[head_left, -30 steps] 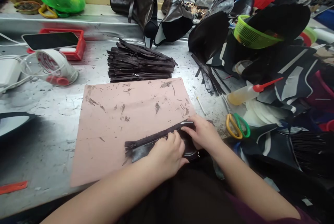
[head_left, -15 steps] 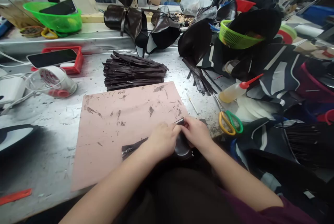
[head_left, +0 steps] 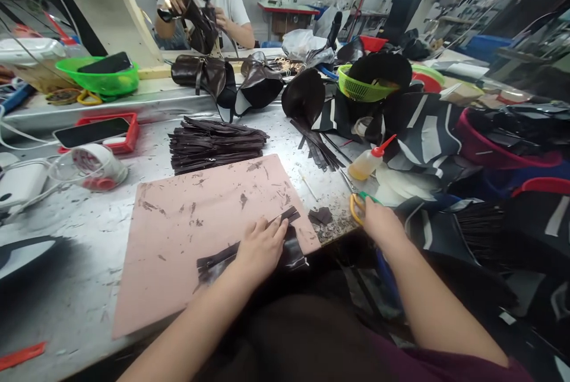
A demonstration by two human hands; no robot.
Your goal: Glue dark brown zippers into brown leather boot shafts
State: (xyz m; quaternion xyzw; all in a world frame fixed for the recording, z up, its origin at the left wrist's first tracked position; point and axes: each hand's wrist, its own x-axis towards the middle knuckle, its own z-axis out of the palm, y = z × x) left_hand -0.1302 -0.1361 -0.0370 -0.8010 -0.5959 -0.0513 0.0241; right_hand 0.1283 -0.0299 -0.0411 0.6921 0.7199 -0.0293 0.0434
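My left hand (head_left: 262, 248) lies spread over a dark zipper strip (head_left: 218, 256) and presses it against the pink board (head_left: 167, 257). Under the strip, glossy dark leather (head_left: 294, 250) hangs over the board's front edge. My right hand (head_left: 382, 224) is at the scissors (head_left: 356, 208) with yellow and green handles, its fingers around the green handle and partly hidden. Behind the board is a stack of dark zipper strips (head_left: 214, 144). Small dark scraps (head_left: 320, 215) lie right of the board.
A glue bottle (head_left: 365, 165) with a red tip stands behind the scissors. Leather pieces and a magenta tub (head_left: 481, 147) fill the right side. On the left are a red tray (head_left: 131, 135), a tape roll and a dark iron-like object (head_left: 27, 254). A person works at a machine behind.
My right hand has left the leather and moved right to the scissors. My left hand has opened out flat on the strip. The camera view has tilted up and turned right.
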